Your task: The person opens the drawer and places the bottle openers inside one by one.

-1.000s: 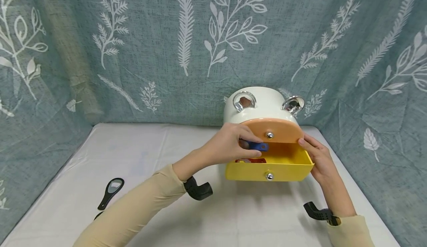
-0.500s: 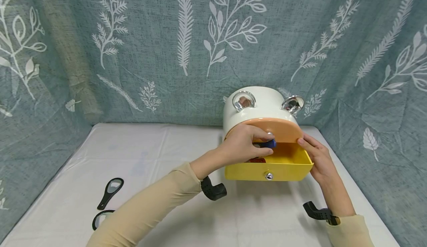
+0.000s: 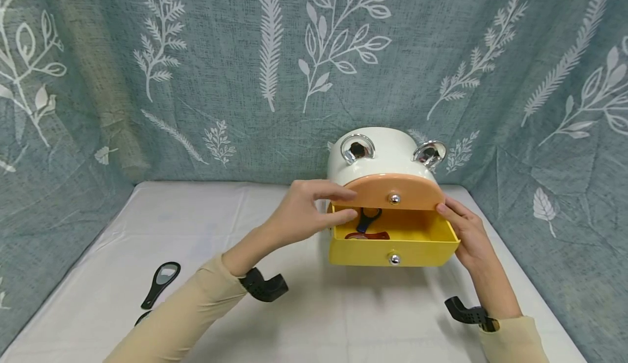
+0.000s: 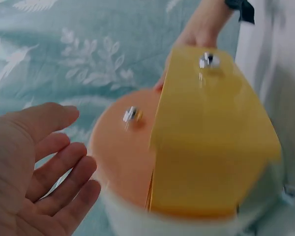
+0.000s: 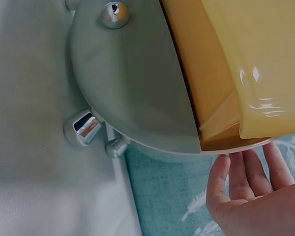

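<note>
A white round cabinet (image 3: 382,150) has a yellow drawer (image 3: 363,254) pulled out beneath its orange drawer (image 3: 373,188). Inside the yellow drawer lie a small dark-blue magnifying glass (image 3: 363,225) and a red one (image 3: 376,236). My left hand (image 3: 301,210) is at the drawer's left side, thumb and fingers spread with nothing between them; the left wrist view shows its palm and fingers (image 4: 64,172) bare. On the opposite side my right hand (image 3: 468,235) rests against the cabinet. In the right wrist view its fingertips (image 5: 238,162) touch the curved rim beside the drawer.
On the white table (image 3: 294,319) at the left lies a black magnifying glass (image 3: 161,283); a second black rim (image 3: 143,317) is mostly covered by my left sleeve. A patterned curtain (image 3: 255,134) hangs behind and at both sides. A green drawer front (image 5: 132,73) shows below the yellow drawer.
My left hand has let go of the blue magnifying glass inside the yellow drawer and drawn back to the left. My right hand has stayed in place.
</note>
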`<action>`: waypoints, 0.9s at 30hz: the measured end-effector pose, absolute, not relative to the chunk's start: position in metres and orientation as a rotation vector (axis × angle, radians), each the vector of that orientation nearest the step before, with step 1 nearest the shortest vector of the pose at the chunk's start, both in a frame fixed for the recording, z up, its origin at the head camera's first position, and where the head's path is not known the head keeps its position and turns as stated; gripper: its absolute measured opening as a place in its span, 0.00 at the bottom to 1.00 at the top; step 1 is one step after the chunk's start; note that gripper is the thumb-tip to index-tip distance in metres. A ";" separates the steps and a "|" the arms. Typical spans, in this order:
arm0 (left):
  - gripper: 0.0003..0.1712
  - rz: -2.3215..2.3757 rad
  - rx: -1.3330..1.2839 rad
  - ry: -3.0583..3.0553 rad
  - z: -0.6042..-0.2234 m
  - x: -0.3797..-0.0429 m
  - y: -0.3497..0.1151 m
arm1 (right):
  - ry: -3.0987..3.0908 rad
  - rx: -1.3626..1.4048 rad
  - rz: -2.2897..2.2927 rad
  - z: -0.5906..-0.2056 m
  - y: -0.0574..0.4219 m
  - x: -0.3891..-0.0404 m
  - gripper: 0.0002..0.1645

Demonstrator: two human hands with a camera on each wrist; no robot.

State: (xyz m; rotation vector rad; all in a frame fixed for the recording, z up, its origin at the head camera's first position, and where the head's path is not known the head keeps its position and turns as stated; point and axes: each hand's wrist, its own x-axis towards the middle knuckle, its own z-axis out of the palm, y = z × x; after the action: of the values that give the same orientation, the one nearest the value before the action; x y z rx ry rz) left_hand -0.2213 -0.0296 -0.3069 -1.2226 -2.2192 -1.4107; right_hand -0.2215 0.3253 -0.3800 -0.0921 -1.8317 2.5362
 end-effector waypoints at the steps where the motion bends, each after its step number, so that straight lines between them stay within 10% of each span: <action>1: 0.16 -1.416 -1.206 -2.221 -0.308 -0.220 -0.042 | -1.833 -0.100 2.535 -0.380 0.325 -0.221 0.18; 27: 0.25 -1.058 -0.195 -2.856 -0.418 -0.178 -0.301 | -1.844 -0.149 2.530 -0.379 0.326 -0.223 0.22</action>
State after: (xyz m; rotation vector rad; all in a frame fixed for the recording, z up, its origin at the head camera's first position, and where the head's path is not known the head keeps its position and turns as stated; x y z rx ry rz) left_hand -0.1784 -0.3013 -0.4182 -0.1951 -2.8561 -1.0585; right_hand -0.2227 0.3264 -0.3791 -0.1494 -1.8436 2.5298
